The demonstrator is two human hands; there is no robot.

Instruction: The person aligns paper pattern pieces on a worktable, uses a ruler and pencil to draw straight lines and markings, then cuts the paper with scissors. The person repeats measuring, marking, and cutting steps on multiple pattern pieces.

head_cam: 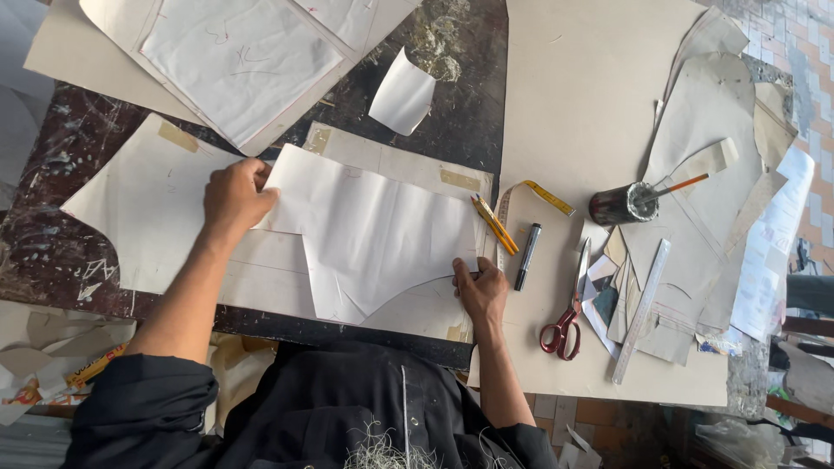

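A white paper pattern piece with a curved lower edge lies on a larger beige card pattern on the dark worktable. My left hand presses down on the white paper's upper left corner, fingers curled over its edge. My right hand rests on the paper's lower right corner, fingers flat against it. Neither hand holds a tool. Two yellow pencils and a black marker lie just above my right hand.
Red-handled scissors, a clear ruler, a yellow tape measure and a dark cup with a pencil sit at right among card patterns. More paper patterns lie at top left. The table's near edge runs before my body.
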